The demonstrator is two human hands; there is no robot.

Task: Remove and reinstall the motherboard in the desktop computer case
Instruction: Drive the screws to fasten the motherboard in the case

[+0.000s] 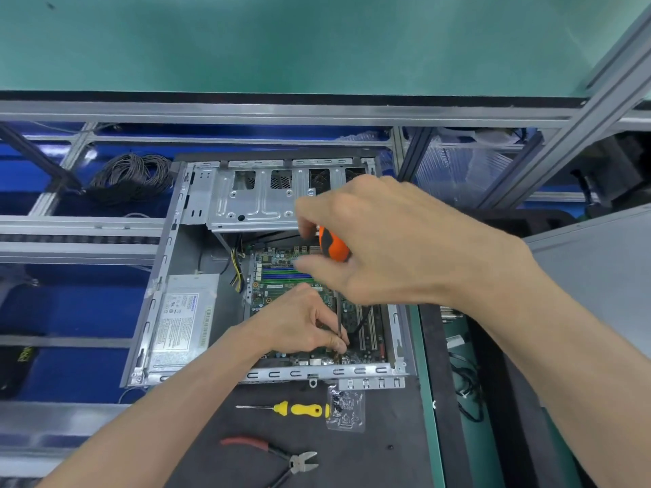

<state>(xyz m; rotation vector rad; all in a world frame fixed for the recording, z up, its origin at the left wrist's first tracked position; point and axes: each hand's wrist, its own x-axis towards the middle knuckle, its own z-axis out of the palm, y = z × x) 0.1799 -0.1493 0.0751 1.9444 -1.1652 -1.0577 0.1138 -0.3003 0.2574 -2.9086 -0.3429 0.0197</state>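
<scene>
An open desktop case [169, 248] lies on its side on the dark mat. The green motherboard [281, 276] sits inside it, right of the grey power supply [183, 318]. My right hand [384, 244] grips the orange-and-black handle of a screwdriver [333, 246] held upright over the board. Its thin shaft runs down to the board's near edge. My left hand [303, 325] pinches the shaft near its tip, fingertips close to the board. The screw under the tip is hidden.
A yellow-handled screwdriver [299, 409] lies on the mat in front of the case, beside a clear plastic bag of small parts [347, 408]. Red-handled cutters [281, 454] lie nearer me. A coiled cable [134, 177] sits behind the case. Aluminium frame rails surround the bench.
</scene>
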